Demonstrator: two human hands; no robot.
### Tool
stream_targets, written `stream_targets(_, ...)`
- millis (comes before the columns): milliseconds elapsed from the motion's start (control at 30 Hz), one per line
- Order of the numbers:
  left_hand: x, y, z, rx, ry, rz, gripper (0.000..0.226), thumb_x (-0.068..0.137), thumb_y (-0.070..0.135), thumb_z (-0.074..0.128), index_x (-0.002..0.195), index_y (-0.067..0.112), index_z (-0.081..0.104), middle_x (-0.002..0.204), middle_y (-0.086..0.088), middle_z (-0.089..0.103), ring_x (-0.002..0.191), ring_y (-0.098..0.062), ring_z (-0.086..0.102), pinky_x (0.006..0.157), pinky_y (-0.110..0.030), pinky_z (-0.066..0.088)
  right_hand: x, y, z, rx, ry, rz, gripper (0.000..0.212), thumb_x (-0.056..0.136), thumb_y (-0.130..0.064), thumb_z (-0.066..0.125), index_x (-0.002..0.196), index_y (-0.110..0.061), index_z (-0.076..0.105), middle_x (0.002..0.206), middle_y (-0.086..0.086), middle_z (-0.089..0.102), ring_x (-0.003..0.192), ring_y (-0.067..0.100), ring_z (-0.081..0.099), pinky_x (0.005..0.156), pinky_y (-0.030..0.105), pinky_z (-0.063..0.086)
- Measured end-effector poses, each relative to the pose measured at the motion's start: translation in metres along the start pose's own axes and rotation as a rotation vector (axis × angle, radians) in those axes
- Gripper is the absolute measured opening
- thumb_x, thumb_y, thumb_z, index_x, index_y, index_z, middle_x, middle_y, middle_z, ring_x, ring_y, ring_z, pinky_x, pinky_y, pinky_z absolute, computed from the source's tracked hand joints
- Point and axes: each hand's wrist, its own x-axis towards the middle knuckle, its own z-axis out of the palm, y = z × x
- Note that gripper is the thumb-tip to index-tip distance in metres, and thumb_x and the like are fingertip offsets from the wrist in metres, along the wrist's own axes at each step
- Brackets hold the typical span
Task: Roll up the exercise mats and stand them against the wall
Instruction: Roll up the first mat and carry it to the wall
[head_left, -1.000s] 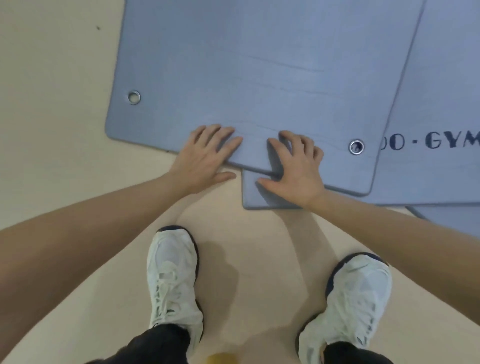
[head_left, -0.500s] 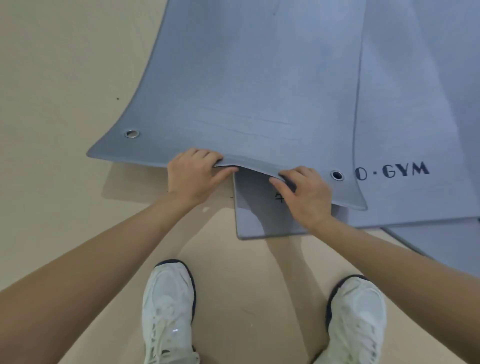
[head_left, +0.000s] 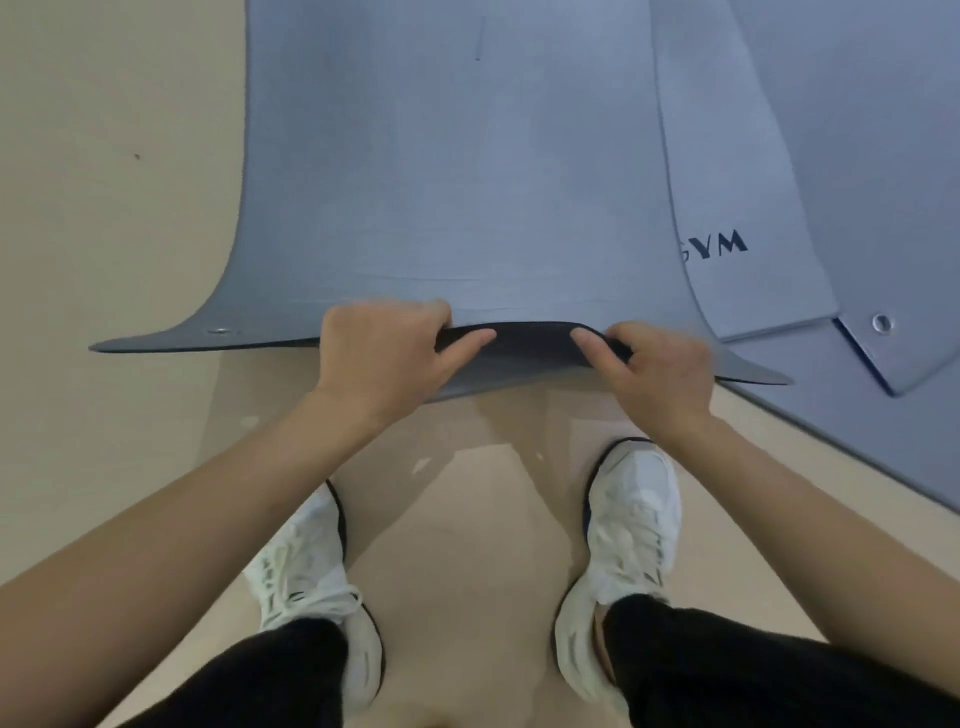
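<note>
left hand (head_left: 382, 353) pinching near edge of top mat (head_left: 457, 171), lifted off floor (head_left: 104, 208) | right hand (head_left: 657, 371) pinching same edge | other mats (head_left: 753, 171) flat at right, partly under it | white shoes (head_left: 631, 530) near

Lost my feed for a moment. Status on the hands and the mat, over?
Left hand and right hand both gripping top mat near edge, lifted off floor. Not rolled yet. Other mats lie flat alongside, right.
</note>
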Motion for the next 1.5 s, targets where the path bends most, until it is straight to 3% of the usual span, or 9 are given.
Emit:
stream_targets(200, -0.022, -0.001, 0.025, 0.07, 0.368, 0.21, 0.015, 0.095, 0.031, 0.075, 0.102, 0.018, 0.078, 0.089, 0.0, 0.075, 0.074, -0.028, 0.068, 0.06, -0.035, 0.045, 0.007, 0.013, 0.017, -0.101, -0.226, 0.088, 0.06, 0.096, -0.068, 0.05, 0.073, -0.017, 0.068, 0.06, -0.003, 0.055, 0.063, 0.025, 0.055, 0.059, 0.032, 0.031)
stream_targets(267, -0.03, 0.005, 0.033, 0.081, 0.45, 0.224, 0.019, 0.087, 0.018, 0.08, 0.106, 0.023, 0.08, 0.105, 0.001, 0.077, 0.087, -0.027, 0.071, 0.073, -0.038, 0.047, 0.022, 0.013, 0.019, -0.136, -0.27, 0.094, 0.058, 0.095, -0.072, 0.046, 0.072, -0.021, 0.062, 0.061, -0.004, 0.054, 0.066, 0.024, 0.053, 0.062, 0.033, 0.031)
stream_targets(500, -0.051, -0.024, 0.071, 0.199, 0.045, 0.21, 0.07, 0.099, 0.06, 0.054, 0.155, 0.019, 0.046, 0.163, -0.007, 0.044, 0.146, -0.035, 0.039, 0.12, -0.048, 0.024, 0.069, 0.011, 0.034, -0.173, -0.402, -0.034, 0.054, 0.094, -0.074, 0.047, 0.092, -0.025, 0.069, 0.089, -0.001, 0.069, 0.088, 0.027, 0.063, 0.072, 0.035, 0.037)
stream_targets(633, -0.026, -0.038, 0.083, 0.111, -0.135, 0.15, 0.086, 0.094, 0.078, 0.045, 0.158, 0.021, 0.043, 0.165, -0.007, 0.041, 0.146, -0.037, 0.043, 0.12, -0.052, 0.027, 0.087, 0.003, 0.045, -0.316, -0.304, -0.165, 0.049, 0.095, -0.068, 0.051, 0.109, -0.026, 0.071, 0.109, -0.001, 0.072, 0.107, 0.027, 0.061, 0.099, 0.047, 0.034)
stream_targets(800, 0.004, -0.056, 0.095, -0.008, -0.354, 0.181, 0.095, 0.086, 0.089, 0.034, 0.159, 0.03, 0.038, 0.165, -0.002, 0.041, 0.146, -0.032, 0.045, 0.121, -0.049, 0.028, 0.044, -0.017, 0.059, -0.162, 0.094, -0.326, 0.037, 0.088, -0.046, 0.069, 0.109, -0.016, 0.073, 0.118, 0.008, 0.068, 0.11, 0.037, 0.06, 0.096, 0.052, 0.034)
stream_targets(933, 0.02, -0.061, 0.098, -0.075, -0.506, 0.148, 0.1, 0.078, 0.096, 0.024, 0.161, 0.039, 0.031, 0.17, 0.004, 0.031, 0.154, -0.027, 0.033, 0.125, -0.045, 0.021, 0.009, -0.002, 0.071, -0.301, -0.127, -0.392, 0.08, 0.084, -0.07, 0.064, 0.142, -0.016, 0.059, 0.153, 0.015, 0.051, 0.145, 0.041, 0.039, 0.12, 0.065, 0.015)
stream_targets(1033, 0.028, -0.06, 0.097, -0.086, -0.573, 0.121, 0.102, 0.074, 0.098, 0.021, 0.16, 0.043, 0.03, 0.17, 0.006, 0.03, 0.154, -0.027, 0.029, 0.124, -0.044, 0.019, 0.007, 0.011, 0.076, -0.426, -0.298, -0.382, 0.101, 0.082, -0.082, 0.056, 0.16, -0.022, 0.034, 0.167, 0.012, 0.031, 0.155, 0.041, 0.019, 0.122, 0.067, -0.001)
stream_targets(1300, 0.007, -0.056, 0.08, 0.037, -0.236, 0.118, 0.088, 0.085, 0.081, 0.049, 0.147, 0.019, 0.055, 0.144, -0.015, 0.052, 0.125, -0.041, 0.047, 0.112, -0.051, 0.03, 0.041, 0.019, 0.094, -0.322, -0.162, -0.386, 0.085, 0.082, -0.089, 0.047, 0.136, -0.024, 0.06, 0.125, 0.009, 0.06, 0.114, 0.036, 0.054, 0.105, 0.055, 0.036)
stream_targets(1500, -0.002, -0.076, 0.091, 0.069, -0.339, 0.098, 0.099, 0.082, 0.09, 0.043, 0.149, 0.017, 0.053, 0.146, -0.012, 0.056, 0.137, -0.034, 0.049, 0.123, -0.057, 0.026, 0.048, 0.013, 0.09, -0.301, -0.328, -0.246, 0.089, 0.08, -0.093, 0.031, 0.124, -0.024, 0.065, 0.108, 0.003, 0.061, 0.103, 0.029, 0.056, 0.089, 0.042, 0.042)
